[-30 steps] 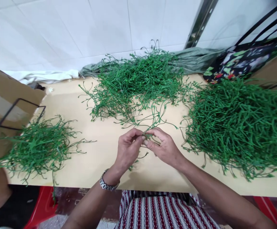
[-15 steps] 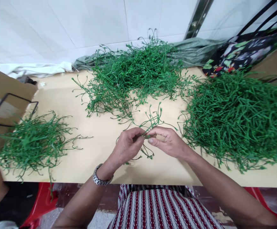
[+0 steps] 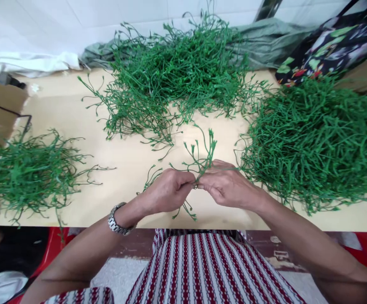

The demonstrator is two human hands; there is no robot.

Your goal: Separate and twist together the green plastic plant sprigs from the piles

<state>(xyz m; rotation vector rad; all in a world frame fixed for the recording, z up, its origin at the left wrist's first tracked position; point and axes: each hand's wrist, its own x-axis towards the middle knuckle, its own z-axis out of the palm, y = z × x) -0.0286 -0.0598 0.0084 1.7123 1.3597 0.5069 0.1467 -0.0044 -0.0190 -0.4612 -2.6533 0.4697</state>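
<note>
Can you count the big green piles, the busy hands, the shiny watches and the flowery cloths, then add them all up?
Big green piles: 3 (left pile, middle pile, right pile)
Busy hands: 2 (left hand, right hand)
Shiny watch: 1
Flowery cloth: 1
Total: 7

The table (image 3: pixel 126 154) has a smooth, pale, mostly matt top. The green stems (image 3: pixel 316 147) look like matt plastic. The wristwatch (image 3: pixel 117 219) is shiny metal, the box (image 3: pixel 3 101) plain brown cardboard. Wrinkled, dull cloth (image 3: pixel 265 44) lies against glossy, smooth wall tiles (image 3: pixel 114 17); the red stool (image 3: pixel 52 249) looks like smooth plastic.
</note>
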